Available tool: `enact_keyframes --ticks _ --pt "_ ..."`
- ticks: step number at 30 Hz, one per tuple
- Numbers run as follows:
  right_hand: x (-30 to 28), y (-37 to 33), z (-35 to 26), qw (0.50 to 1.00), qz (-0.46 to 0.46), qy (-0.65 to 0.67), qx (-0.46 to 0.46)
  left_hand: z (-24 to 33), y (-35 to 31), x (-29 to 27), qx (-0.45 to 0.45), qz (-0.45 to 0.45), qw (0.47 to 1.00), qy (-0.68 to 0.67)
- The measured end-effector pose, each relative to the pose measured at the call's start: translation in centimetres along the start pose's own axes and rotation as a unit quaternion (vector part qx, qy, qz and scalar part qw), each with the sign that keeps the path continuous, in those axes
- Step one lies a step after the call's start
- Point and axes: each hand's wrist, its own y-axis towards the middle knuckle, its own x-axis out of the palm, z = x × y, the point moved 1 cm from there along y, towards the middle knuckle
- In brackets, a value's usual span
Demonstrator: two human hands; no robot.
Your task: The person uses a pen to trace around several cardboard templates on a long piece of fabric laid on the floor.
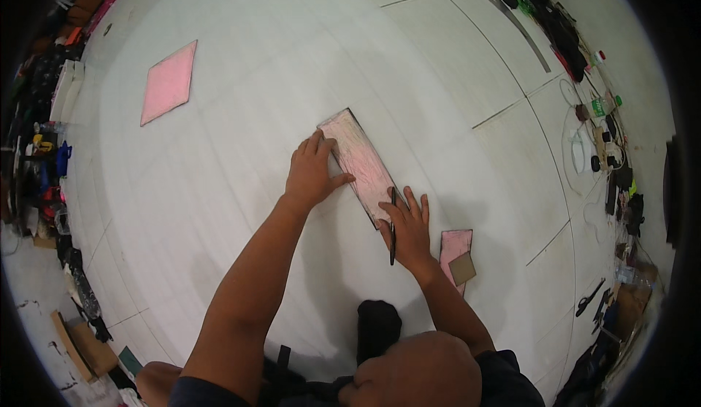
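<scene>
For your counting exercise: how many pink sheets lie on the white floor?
3. A square pink sheet at upper left, a long one under both hands in the middle, and a small one beside the right hand. None looks hidden.

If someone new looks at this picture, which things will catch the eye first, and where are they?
In the middle of the white floor, the left hand presses flat on a long pink board, while the right hand rests on its near end with a dark pen lying between the fingers. A square pink sheet lies apart at the upper left, and a smaller pink piece lies just right of the right hand.
</scene>
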Motion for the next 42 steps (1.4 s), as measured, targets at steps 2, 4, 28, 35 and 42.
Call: enact_keyframes --ticks 2,4,28,35,42 --pt "-0.1 -0.1 0.2 1.0 0.008 0.012 0.004 0.2 0.0 -0.1 -0.013 -0.012 1.0 -0.008" --pt "0.1 -0.3 0.6 1.0 0.015 0.013 -0.004 0.1 0.2 0.1 0.0 -0.002 1.0 0.001" --pt "-0.2 -0.6 1.3 0.999 0.027 0.046 0.001 1.9 0.0 -0.4 -0.024 -0.075 0.994 0.082" --pt "-0.4 -0.5 1.0 0.999 0.029 0.036 -0.002 1.9 0.3 -0.2 -0.02 -0.081 0.993 0.088" --pt "-0.2 -0.6 1.0 0.999 0.032 0.036 -0.008 2.4 0.5 -0.7 -0.018 -0.085 0.991 0.103"
